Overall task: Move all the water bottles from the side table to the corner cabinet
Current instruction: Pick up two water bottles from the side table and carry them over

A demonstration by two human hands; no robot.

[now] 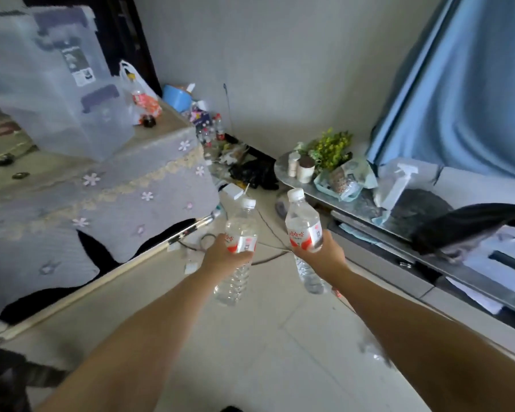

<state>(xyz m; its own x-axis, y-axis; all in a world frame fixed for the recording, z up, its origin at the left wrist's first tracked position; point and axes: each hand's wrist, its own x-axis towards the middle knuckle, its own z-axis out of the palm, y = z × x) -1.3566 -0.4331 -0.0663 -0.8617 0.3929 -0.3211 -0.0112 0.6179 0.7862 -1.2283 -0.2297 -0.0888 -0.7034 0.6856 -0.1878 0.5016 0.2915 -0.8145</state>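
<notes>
Currently each grip wraps a labelled water bottle, left hand (225,253) and right hand (321,254); carry both upright; set down gently.

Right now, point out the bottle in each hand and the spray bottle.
Left bottle (241,230): head view, on the clear body just above the label.
Right bottle (302,217): head view, on the clear shoulder above the label.
Spray bottle (397,185): head view, on its white body.

Pale tiled floor (268,346), blue curtain (464,84)
</notes>
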